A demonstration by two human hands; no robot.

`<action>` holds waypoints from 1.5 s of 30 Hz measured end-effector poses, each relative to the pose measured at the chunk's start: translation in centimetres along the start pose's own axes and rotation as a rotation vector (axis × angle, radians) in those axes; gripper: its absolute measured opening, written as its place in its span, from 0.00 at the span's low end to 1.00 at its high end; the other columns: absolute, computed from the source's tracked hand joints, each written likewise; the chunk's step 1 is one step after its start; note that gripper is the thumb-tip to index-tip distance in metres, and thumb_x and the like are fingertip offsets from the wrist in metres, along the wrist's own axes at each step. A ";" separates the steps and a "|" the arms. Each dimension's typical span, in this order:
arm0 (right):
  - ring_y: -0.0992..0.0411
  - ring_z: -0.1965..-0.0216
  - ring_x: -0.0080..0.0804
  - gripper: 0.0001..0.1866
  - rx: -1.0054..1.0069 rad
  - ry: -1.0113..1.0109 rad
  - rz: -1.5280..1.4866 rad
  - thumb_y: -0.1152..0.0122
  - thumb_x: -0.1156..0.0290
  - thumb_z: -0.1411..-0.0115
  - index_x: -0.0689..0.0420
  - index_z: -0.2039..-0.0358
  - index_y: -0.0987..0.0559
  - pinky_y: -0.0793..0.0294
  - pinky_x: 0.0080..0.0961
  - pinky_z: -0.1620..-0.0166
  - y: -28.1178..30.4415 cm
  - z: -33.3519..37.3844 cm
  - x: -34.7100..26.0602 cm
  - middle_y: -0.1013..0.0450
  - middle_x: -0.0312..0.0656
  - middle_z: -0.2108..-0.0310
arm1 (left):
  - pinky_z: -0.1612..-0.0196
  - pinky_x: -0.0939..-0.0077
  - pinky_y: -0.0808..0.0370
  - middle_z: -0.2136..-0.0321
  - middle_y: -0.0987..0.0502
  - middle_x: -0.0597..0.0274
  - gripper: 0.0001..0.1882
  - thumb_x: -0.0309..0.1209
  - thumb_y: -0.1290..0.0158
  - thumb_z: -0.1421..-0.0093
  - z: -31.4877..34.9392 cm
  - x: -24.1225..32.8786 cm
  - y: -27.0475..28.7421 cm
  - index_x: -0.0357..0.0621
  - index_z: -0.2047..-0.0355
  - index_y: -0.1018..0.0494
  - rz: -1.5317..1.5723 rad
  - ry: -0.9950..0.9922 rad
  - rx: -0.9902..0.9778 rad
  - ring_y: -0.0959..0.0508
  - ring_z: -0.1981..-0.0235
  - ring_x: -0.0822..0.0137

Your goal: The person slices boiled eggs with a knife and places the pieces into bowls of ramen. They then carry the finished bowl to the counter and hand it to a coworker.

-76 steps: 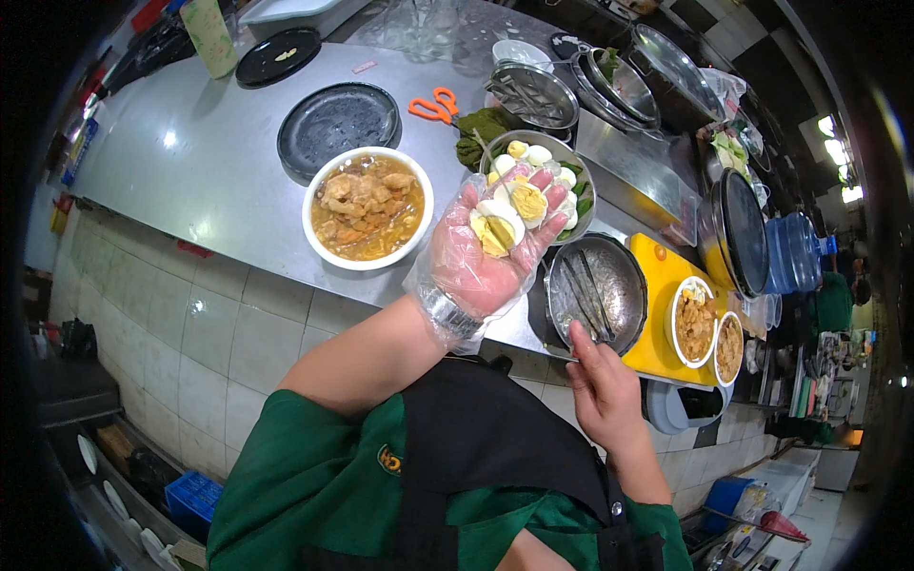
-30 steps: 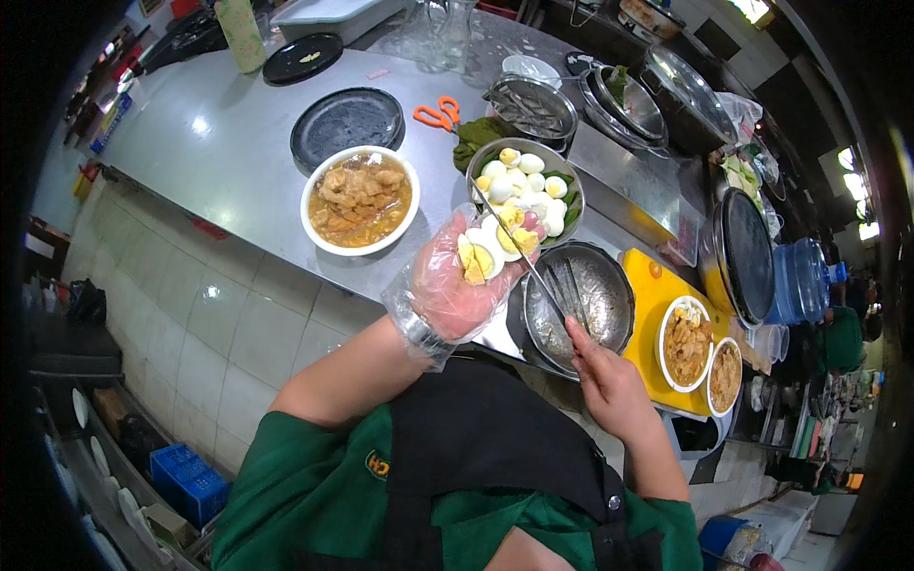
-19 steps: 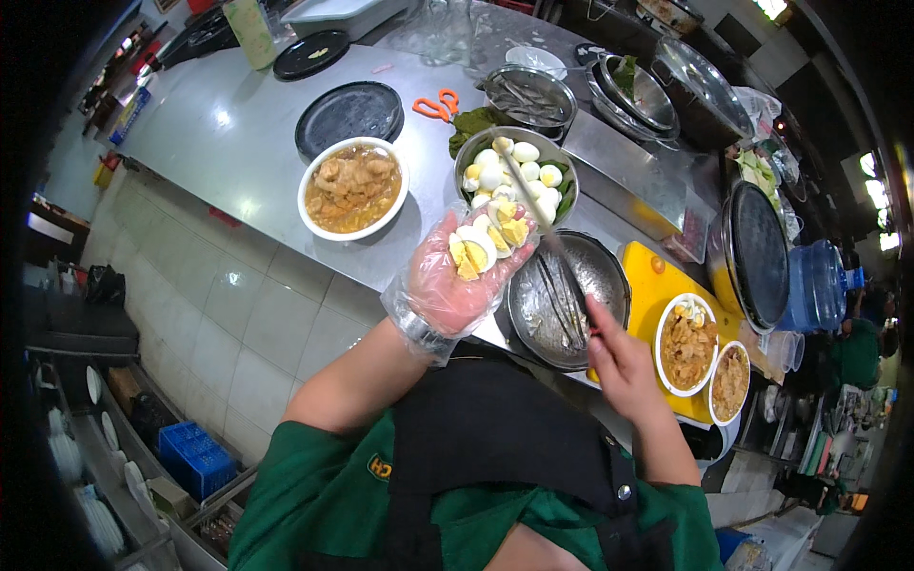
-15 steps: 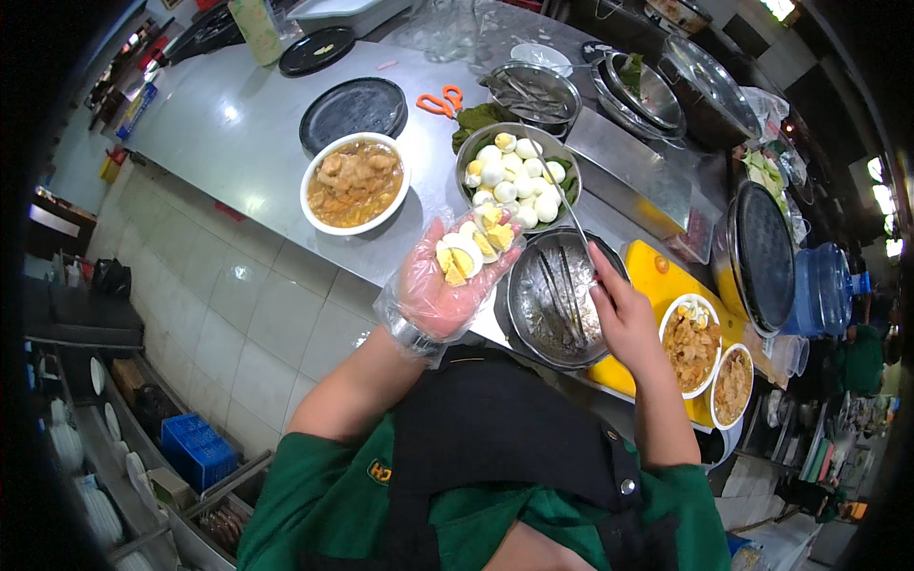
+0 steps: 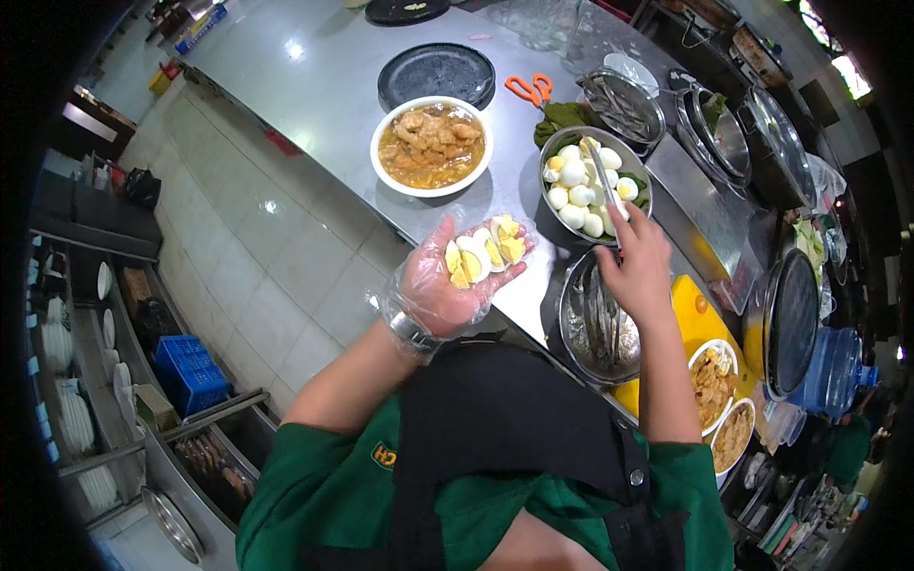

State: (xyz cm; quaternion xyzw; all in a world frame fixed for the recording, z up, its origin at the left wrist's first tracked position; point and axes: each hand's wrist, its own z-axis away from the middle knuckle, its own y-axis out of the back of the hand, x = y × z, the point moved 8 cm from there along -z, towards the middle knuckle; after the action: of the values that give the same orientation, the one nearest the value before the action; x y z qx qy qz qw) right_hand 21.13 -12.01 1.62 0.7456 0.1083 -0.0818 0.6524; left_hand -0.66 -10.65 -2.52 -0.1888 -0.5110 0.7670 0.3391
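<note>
L hand in clear plastic glove, palm up, fingers spread flat, cradling halved boiled eggs, yolks showing, held over counter edge just below white bowl of curry

R hand bare, closed round handle of a long metal utensil whose tip reaches into steel bowl of whole peeled eggs; green leaves under and beside the eggs. Hand sits between that bowl and a steel pan w/ metal tongs lying in it

Steel counter: round black plate behind curry bowl, orange-handled scissors just right of plate, lidded steel pots further right. Yellow tray beside pan, two small white bowls of brownish food at its near end

Packages/labels: blue plastic crate on floor at left below tiled counter front; stacked white dishes on shelf at far left; small red tag on the tiled front under counter lip; blue container at far right, contents unclear
</note>
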 end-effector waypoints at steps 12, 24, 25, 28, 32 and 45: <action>0.27 0.52 0.46 0.40 -0.500 0.519 -0.387 0.28 0.74 0.55 0.56 0.39 0.33 0.26 0.36 0.52 -5.2 -8.9 -19.1 0.29 0.47 0.51 | 0.35 0.43 0.37 0.39 0.34 0.40 0.37 0.55 0.67 0.29 0.6 8.2 5.6 0.33 0.36 0.43 0.225 0.147 -0.155 0.33 0.38 0.45; 0.27 0.56 0.50 0.26 -0.611 0.484 -0.440 0.33 0.73 0.53 0.61 0.51 0.25 0.26 0.39 0.52 -12.8 -14.7 -22.1 0.30 0.49 0.57 | 0.35 0.41 0.38 0.39 0.34 0.42 0.33 0.52 0.66 0.28 -2.5 14.9 9.8 0.37 0.35 0.44 0.241 0.089 -0.094 0.32 0.39 0.45; 0.27 0.55 0.50 0.26 -0.591 0.502 -0.449 0.33 0.73 0.53 0.61 0.51 0.25 0.26 0.38 0.52 -13.0 -15.1 -22.3 0.30 0.49 0.57 | 0.35 0.41 0.38 0.39 0.34 0.42 0.33 0.52 0.66 0.28 -2.8 15.3 10.1 0.37 0.35 0.44 0.210 0.061 -0.073 0.32 0.39 0.45; 0.27 0.55 0.50 0.25 -0.570 0.507 -0.481 0.33 0.74 0.54 0.61 0.52 0.25 0.26 0.38 0.52 -13.6 -16.0 -22.4 0.30 0.50 0.56 | 0.35 0.41 0.39 0.39 0.35 0.43 0.33 0.51 0.65 0.28 -3.2 16.4 10.9 0.37 0.35 0.44 0.126 -0.004 -0.029 0.33 0.38 0.45; 0.27 0.54 0.51 0.25 -0.553 0.452 -0.487 0.35 0.76 0.54 0.61 0.52 0.25 0.26 0.39 0.51 -14.0 -17.3 -21.7 0.31 0.51 0.55 | 0.33 0.42 0.42 0.38 0.37 0.40 0.35 0.52 0.64 0.28 -3.1 16.3 10.7 0.34 0.35 0.45 0.249 0.094 -0.158 0.35 0.36 0.44; 0.27 0.49 0.44 0.28 -0.320 0.573 -0.008 0.41 0.81 0.52 0.51 0.47 0.24 0.25 0.37 0.50 -13.3 -19.6 -22.5 0.30 0.44 0.47 | 0.31 0.44 0.45 0.32 0.48 0.33 0.41 0.55 0.63 0.30 1.1 14.7 12.8 0.28 0.34 0.48 0.329 0.201 -0.147 0.46 0.31 0.39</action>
State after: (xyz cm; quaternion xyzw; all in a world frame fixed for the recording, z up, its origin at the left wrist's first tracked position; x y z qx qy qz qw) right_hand -4.51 7.85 -2.47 0.6258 0.3019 0.1471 0.7040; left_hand -15.81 -4.12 -12.86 -0.3696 -0.4916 0.7498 0.2439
